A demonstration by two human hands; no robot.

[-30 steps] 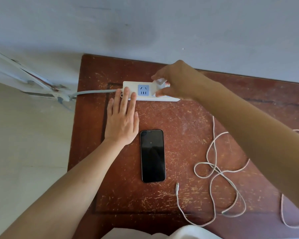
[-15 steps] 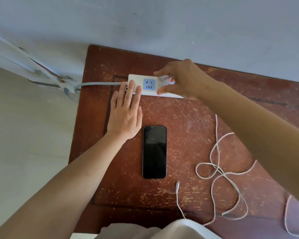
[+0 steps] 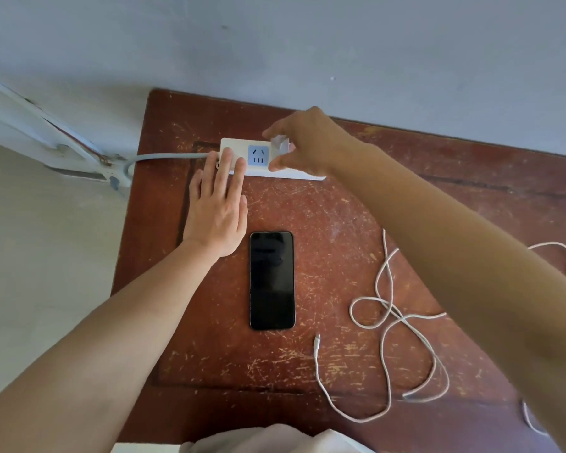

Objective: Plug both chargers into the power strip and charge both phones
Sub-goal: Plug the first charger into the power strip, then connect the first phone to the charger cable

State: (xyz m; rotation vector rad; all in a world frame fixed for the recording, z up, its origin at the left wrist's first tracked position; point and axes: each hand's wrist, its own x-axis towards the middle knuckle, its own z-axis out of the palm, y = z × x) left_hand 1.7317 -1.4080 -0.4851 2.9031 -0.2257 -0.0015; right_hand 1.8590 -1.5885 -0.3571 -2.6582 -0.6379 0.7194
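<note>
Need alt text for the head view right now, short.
The right hand holds a white charger at the power strip while the left hand braces its end. A dark phone and loose white cable lie on the worn red-brown table.

charger (image 3: 281, 143) lifted slightly, more exposed

A scratched red-brown wooden worktop (image 3: 340, 223) stood against the wall. On it lay a white power strip (image 3: 242, 152) at the far edge, a dark phone (image 3: 272, 281) face up near the middle, and a loosely coiled white cable (image 3: 389, 308) to the right, its connector end near the phone.
</note>
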